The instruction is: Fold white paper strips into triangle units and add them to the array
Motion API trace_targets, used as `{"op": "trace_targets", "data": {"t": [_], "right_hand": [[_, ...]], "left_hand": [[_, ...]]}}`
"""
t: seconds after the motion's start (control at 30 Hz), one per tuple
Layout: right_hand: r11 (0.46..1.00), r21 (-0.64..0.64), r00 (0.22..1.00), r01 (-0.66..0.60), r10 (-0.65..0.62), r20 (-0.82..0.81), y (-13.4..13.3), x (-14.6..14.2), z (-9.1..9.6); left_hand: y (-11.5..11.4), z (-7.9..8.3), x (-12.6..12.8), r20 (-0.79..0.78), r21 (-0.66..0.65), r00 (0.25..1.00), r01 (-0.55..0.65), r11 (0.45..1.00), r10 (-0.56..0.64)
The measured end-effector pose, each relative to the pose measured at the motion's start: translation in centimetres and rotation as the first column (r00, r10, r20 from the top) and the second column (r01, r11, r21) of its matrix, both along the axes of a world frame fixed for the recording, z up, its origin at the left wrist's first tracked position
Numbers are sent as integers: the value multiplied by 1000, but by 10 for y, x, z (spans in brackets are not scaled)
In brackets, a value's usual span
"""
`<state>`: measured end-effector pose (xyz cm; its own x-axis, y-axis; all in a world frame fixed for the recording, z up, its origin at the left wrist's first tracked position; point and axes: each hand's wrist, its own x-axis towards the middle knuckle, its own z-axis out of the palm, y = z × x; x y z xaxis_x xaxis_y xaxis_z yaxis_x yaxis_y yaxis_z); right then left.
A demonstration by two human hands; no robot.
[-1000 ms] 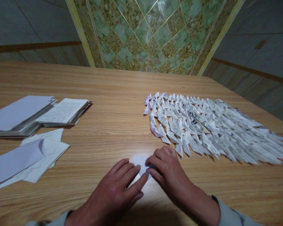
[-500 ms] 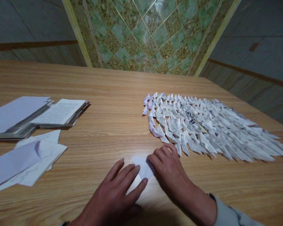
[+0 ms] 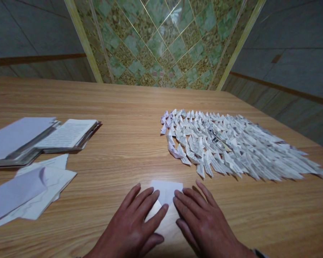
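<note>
A small folded piece of white paper (image 3: 167, 189) lies flat on the table between my two hands. My left hand (image 3: 133, 216) is spread out, with its fingertips resting on the paper's left side and lower tip. On the other side, my right hand (image 3: 203, 216) lies with its fingers stretched out, and its fingertips touch the paper's right edge. Neither hand is wrapped round anything. Just beyond my right hand begins a large group of folded paper boats (image 3: 218, 143), set close together in rows.
The wooden table (image 3: 118, 104) reaches back to a green tiled wall (image 3: 158, 43). At the left lie a stack of white paper (image 3: 20, 134) and a printed stack (image 3: 70, 132). Nearer me are loose torn sheets (image 3: 56, 179) with a folded purplish sheet (image 3: 16, 193) on top.
My right hand has moved down and flattened, its fingers uncurling from the paper's upper right edge. The left hand keeps its place. The view has shifted slightly.
</note>
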<state>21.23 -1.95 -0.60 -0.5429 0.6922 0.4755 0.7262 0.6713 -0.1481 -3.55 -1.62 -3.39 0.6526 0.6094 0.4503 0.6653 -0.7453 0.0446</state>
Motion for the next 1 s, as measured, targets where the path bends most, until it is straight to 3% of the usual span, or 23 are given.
{"op": "trace_targets", "data": {"t": [0.3,0.4,0.53,0.7,0.87,1.0], "right_hand": [[997,-11,996,78,-78,50,10,-2,11],[984,-141,991,105,-91,102,25,-11,23],[919,-354,979,171,-120,164,42,-27,37],[881,-400,956,252,-162,244,50,-38,41],[839,-509,981,193,-158,111,52,-33,38],[841,-515,986,166,-153,67,52,-32,34]], "left_hand": [[1,3,-1,11,-5,1000,-1,1000,1],[2,10,-2,-21,24,1000,16,1000,-15],[4,16,-3,-115,74,992,57,996,-48],[4,3,-3,-41,37,999,10,999,-9],[4,-9,-2,-8,39,999,34,999,-33],[5,-12,-1,9,36,999,38,999,-38]]}}
